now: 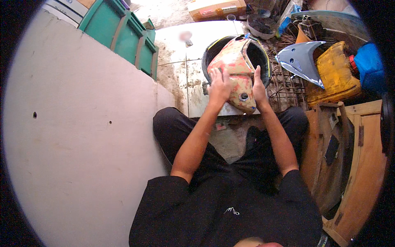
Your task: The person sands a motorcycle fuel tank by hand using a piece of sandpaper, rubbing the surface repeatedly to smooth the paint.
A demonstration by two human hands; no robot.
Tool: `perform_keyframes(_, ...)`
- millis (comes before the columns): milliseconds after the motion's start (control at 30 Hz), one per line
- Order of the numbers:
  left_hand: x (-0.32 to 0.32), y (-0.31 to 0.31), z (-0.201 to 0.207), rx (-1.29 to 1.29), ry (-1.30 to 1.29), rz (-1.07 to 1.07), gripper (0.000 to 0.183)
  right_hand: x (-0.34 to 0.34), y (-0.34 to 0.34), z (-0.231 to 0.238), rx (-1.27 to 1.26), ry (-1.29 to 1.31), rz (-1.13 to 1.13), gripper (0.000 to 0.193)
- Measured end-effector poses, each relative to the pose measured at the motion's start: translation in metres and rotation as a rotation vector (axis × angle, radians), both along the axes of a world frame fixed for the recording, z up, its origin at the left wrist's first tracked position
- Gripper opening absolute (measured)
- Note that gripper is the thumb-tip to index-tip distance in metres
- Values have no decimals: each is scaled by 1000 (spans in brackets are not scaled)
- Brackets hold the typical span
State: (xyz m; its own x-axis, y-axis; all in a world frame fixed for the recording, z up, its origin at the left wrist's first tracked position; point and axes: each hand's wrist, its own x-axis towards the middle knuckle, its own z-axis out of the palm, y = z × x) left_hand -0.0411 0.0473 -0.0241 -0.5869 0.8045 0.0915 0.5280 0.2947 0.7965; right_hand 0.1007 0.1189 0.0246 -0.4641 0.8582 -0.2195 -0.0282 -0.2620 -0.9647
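A motorcycle body panel (236,57), its surface mottled beige and pinkish red, rests tilted over a round black basin (266,76) with a yellow line at its rim. The panel's narrow end with a round hole points toward me. My left hand (220,87) presses on the panel's left side, its fingers bent over a small dark piece that is mostly hidden. Along the right edge, my right hand (259,88) grips the panel, with one finger or thumb pointing up its side.
A white wall (82,123) runs along my left, with a green plastic crate (119,31) beyond it. On the right lie a grey panel (298,59), a yellow jerrycan (335,74), a blue container (370,68) and a wooden cabinet (368,152). A cardboard box (216,9) stands at the back.
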Motion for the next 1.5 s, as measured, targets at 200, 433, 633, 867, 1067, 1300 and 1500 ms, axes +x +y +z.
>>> perform_keyframes(200,26,-6,51,-67,-5,-218,71,14,4,-5,-70,93,-51,74)
perform_keyframes(433,21,11,15,-97,39,-132,71,26,16,-11,163,-164,-68,77)
perform_keyframes(633,-2,3,47,-157,-35,-31,65,20,10,-5,287,-304,-123,72)
perform_keyframes(867,56,-34,65,114,262,-386,55,11,-4,22,194,-121,-100,65)
perform_keyframes(1067,52,-39,70,-87,108,-79,65,15,0,14,208,-155,-75,69)
perform_keyframes(1300,47,-50,66,-120,29,-34,61,8,2,17,167,-77,-6,71)
perform_keyframes(1500,90,-72,79,165,329,-385,61,16,2,6,166,-72,-44,69)
